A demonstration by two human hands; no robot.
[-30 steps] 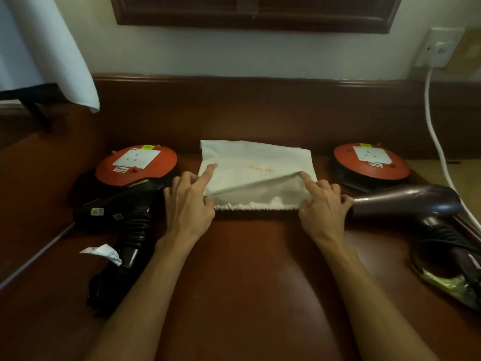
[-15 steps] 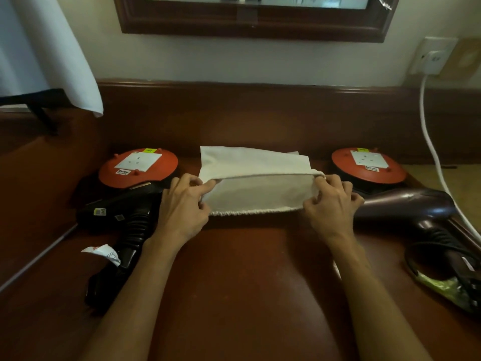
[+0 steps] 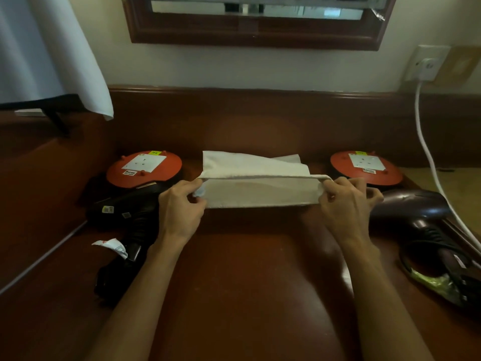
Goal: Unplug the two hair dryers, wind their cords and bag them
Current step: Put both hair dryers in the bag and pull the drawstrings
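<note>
A white cloth bag (image 3: 257,187) lies at the middle of the brown desk (image 3: 244,277), its mouth facing me. My left hand (image 3: 179,207) pinches the left end of the upper rim and my right hand (image 3: 346,204) pinches the right end, holding that rim up off the lower layer. A black hair dryer (image 3: 127,225) lies left of my left hand, its wound cord and a white tag by the handle. A dark maroon hair dryer (image 3: 416,212) lies to the right, black cord looped at its handle.
Two orange cord reels with white sockets stand at the back: the left reel (image 3: 144,168) and the right reel (image 3: 365,169). A white cable (image 3: 429,157) hangs from a wall outlet (image 3: 425,65) at the right. A white cloth (image 3: 52,53) hangs at upper left. A mirror frame (image 3: 255,35) is on the wall.
Both hands went from touching the bag's corners to pinching its upper rim, and they have lifted that rim so the mouth gapes wider. The dryers have not moved.
</note>
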